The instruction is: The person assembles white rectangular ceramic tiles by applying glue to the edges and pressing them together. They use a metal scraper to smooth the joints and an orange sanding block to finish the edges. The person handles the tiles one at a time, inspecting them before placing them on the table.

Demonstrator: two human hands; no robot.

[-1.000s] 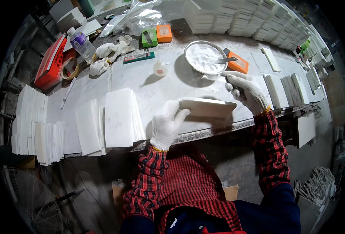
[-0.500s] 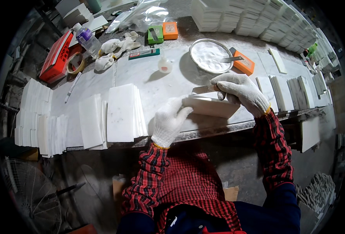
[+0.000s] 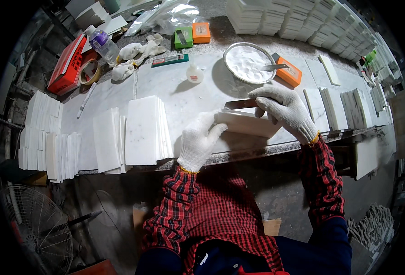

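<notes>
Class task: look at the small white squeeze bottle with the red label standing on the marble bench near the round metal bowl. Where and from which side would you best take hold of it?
Grip the small squeeze bottle round its body, below the narrow cap, coming from the near side. It stands upright with bare bench around it; the metal bowl lies to its right, so a reach from the front looks least obstructed.

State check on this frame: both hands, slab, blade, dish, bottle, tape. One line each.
left hand: gloved, steadying the slab's left end
right hand: gloved, gripping the blade
white slab: lying at the bench edge
blade: flat along the slab's top
metal dish: holding white powder, a tool resting in it
plastic bottle: capped, lying tilted
tape roll: lying flat
</notes>
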